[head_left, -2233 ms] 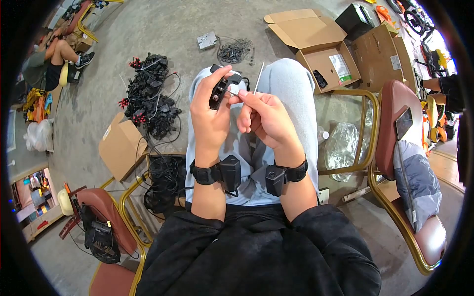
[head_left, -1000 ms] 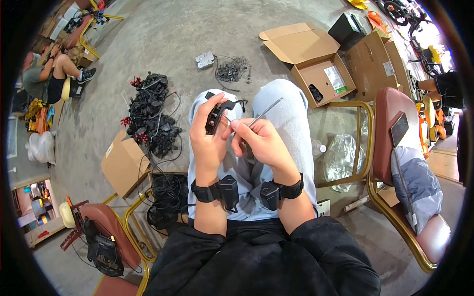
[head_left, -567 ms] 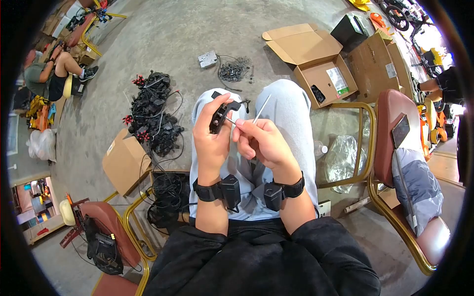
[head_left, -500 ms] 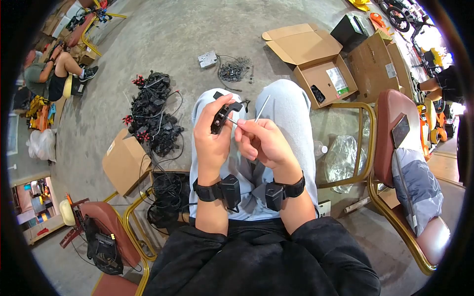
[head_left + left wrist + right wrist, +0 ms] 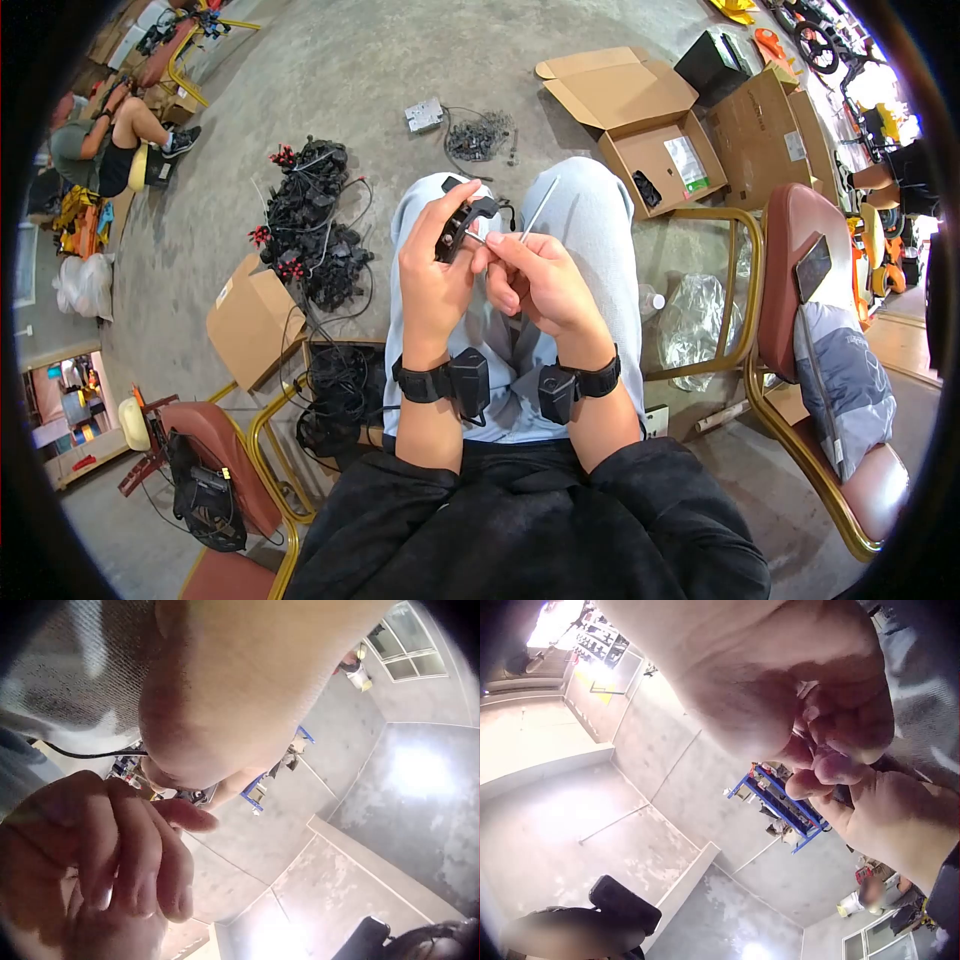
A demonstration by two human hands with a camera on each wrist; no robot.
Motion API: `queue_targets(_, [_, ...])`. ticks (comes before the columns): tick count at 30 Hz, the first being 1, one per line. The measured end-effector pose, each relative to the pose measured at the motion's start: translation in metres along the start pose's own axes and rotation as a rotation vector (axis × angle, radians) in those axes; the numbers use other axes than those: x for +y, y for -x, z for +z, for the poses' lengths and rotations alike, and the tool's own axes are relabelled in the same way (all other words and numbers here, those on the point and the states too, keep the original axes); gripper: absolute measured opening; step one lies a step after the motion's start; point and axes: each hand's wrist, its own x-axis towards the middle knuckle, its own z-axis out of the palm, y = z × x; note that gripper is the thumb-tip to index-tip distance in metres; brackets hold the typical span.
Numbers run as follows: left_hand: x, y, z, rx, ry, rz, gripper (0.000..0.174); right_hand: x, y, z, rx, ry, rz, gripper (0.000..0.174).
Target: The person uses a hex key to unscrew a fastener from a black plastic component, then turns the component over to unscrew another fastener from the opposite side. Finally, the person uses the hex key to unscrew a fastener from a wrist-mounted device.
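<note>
In the head view, my left hand (image 5: 432, 285) grips a small black plastic part (image 5: 458, 228) with a curved outline, held up above the left knee. The fingers wrap over its far side. Beside it, my right hand (image 5: 545, 285) pinches a thin L-shaped metal hex key (image 5: 541, 207) between thumb and fingers. Its long arm slants up and right over the right knee, while the short arm points into the black part. In the left wrist view, the curled fingers of the right hand (image 5: 139, 847) show close by. Both held things are mostly hidden in the wrist views.
A tangled pile of black cabled parts (image 5: 315, 225) lies on the floor at left. Ahead are a silver metal box (image 5: 424, 115) and a heap of small dark pieces (image 5: 478, 138). An open cardboard box (image 5: 655, 150) stands at right, near a chair (image 5: 795, 225).
The hex key's long arm has swung, tipping right, back nearer upright, then slightly right again. Both hands have shifted a little to the right with the black part, which stays in my left hand.
</note>
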Motion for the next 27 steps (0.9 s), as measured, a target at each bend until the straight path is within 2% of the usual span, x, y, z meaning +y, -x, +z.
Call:
queue_targets(8, [-0.003, 0.000, 0.001, -0.005, 0.023, -0.034, 0.034, -0.005, 0.002, -0.002, -0.046, -0.090, 0.064, 0.034])
queue_targets(10, [-0.004, 0.000, 0.001, 0.005, 0.025, 0.018, 0.035, -0.004, 0.001, -0.003, -0.045, -0.093, 0.067, 0.034])
queue_targets(13, [-0.002, 0.000, 0.000, -0.007, -0.089, 0.017, 0.035, 0.003, -0.001, 0.000, 0.017, 0.064, -0.005, 0.034])
queue_targets(15, [0.005, -0.001, 0.000, 0.001, -0.058, -0.036, 0.036, 0.008, -0.001, 0.006, 0.115, 0.368, -0.233, 0.032])
queue_targets(17, [0.006, 0.000, 0.001, 0.008, -0.027, -0.089, 0.037, 0.008, 0.001, 0.010, 0.146, 0.423, -0.271, 0.031])
queue_targets(19, [0.002, 0.000, 0.001, 0.036, 0.026, -0.085, 0.038, 0.007, 0.002, 0.012, 0.229, 0.659, -0.372, 0.030])
queue_targets(23, [0.004, -0.001, 0.001, 0.098, -0.031, -0.091, 0.038, 0.010, 0.000, 0.003, 0.209, 0.598, -0.389, 0.032])
queue_targets(25, [0.005, -0.002, 0.001, 0.080, -0.019, -0.064, 0.038, 0.006, 0.000, 0.000, 0.063, 0.338, -0.208, 0.034])
queue_targets(26, [0.003, -0.001, 0.000, 0.079, -0.018, -0.064, 0.038, 0.004, 0.000, 0.001, 0.064, 0.338, -0.208, 0.034])
queue_targets(27, [0.001, -0.001, 0.000, 0.055, -0.013, -0.064, 0.038, 0.002, 0.001, 0.002, 0.064, 0.288, -0.126, 0.036])
